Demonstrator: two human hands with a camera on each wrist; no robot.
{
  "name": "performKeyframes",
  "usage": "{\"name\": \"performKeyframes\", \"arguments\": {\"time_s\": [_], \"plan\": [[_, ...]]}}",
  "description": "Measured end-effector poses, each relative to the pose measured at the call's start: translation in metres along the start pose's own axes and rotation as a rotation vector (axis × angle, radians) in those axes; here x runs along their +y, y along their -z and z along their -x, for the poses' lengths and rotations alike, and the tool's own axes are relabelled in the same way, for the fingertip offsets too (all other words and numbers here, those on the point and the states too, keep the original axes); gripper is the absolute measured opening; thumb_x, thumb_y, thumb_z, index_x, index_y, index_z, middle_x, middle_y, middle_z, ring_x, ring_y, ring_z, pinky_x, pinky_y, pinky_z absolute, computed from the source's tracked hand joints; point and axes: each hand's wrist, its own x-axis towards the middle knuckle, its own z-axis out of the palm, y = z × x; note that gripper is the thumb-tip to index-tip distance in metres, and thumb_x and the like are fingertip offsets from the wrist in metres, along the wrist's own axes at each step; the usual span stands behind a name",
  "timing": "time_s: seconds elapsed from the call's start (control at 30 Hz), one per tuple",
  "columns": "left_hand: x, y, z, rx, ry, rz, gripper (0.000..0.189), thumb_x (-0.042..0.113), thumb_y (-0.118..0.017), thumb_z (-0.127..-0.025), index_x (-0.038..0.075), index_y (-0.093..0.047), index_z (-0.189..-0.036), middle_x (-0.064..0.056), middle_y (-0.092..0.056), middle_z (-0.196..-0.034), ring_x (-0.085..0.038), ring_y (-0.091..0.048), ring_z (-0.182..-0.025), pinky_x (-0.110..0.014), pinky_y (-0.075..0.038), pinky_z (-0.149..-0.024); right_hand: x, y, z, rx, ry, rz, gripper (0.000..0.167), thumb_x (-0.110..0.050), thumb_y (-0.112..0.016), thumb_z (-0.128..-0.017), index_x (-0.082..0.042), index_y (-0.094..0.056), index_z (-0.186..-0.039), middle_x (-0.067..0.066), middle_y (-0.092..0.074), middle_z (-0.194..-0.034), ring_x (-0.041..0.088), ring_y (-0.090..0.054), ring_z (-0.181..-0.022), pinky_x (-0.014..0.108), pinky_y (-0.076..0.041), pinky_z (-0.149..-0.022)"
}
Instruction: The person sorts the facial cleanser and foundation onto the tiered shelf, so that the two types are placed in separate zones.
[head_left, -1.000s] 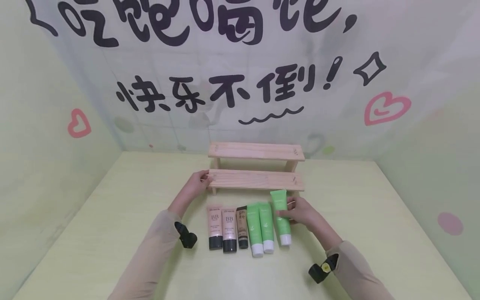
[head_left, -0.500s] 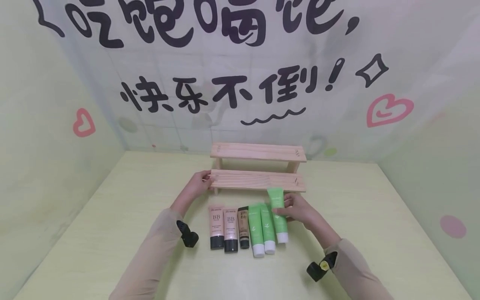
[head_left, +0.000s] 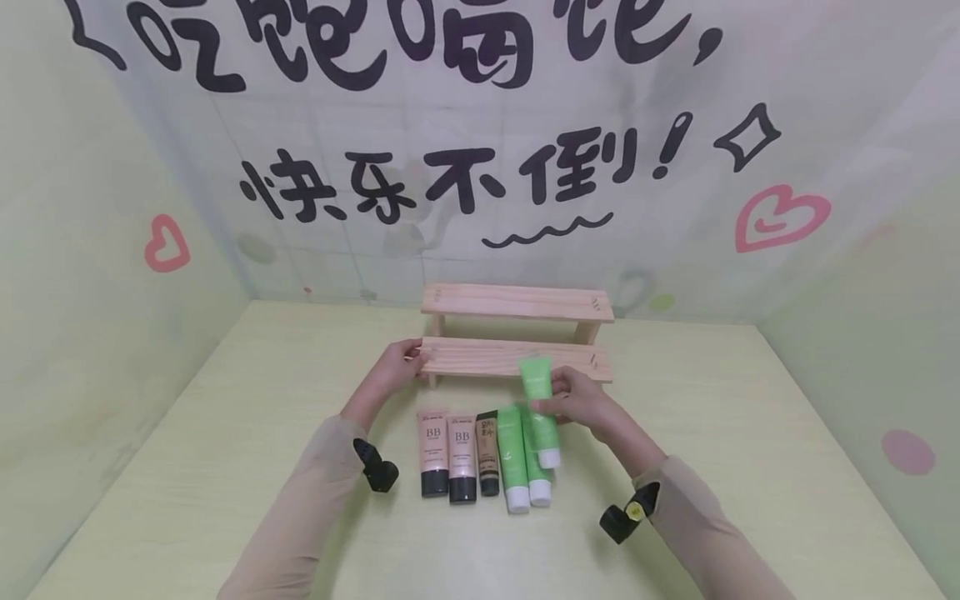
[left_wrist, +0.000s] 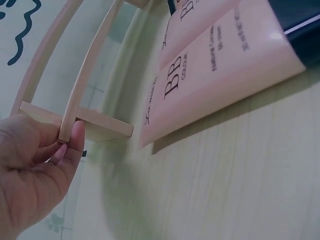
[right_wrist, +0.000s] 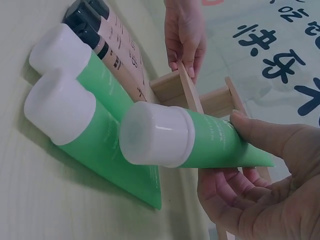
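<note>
My left hand [head_left: 399,366] pinches the left end of the lower step of a two-step wooden stand [head_left: 495,357], thumb and fingers on either face of the board in the left wrist view. A green squeeze tube [head_left: 538,400] with a white cap is held between the thumb and fingers of my right hand [right_wrist: 260,175]. The tube is raised, cap toward me, its flat end overlapping the lower step in the head view. Below it lie two more green tubes [head_left: 513,458], side by side on the table, the right one partly hidden by the held tube.
Left of the green tubes lie a brown tube [head_left: 487,454] with a black cap and two pink BB cream tubes [head_left: 433,450], all in a row on the pale table [head_left: 300,358]. A wall [head_left: 337,267] with large black lettering rises behind the stand.
My right hand has lifted the green tube and carried it left and toward the stand, over the other green tubes. The left hand keeps its grip on the step.
</note>
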Motion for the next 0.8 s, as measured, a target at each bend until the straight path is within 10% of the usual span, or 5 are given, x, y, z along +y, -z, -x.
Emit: {"name": "performKeyframes", "arguments": {"time_s": [0.8], "plan": [[-0.003, 0.002, -0.001, 0.002, -0.007, 0.036, 0.049, 0.014, -0.049, -0.095, 0.002, -0.034, -0.139, -0.022, -0.049, -0.128, -0.022, -0.061, -0.093, -0.029, -0.054, -0.078, -0.043, -0.014, -0.030, 0.020, 0.049, 0.012, 0.060, -0.017, -0.072, -0.077, 0.001, -0.045, -0.128, 0.019, -0.053, -0.120, 0.028, -0.057, -0.099, 0.037, -0.053, -0.084]]}}
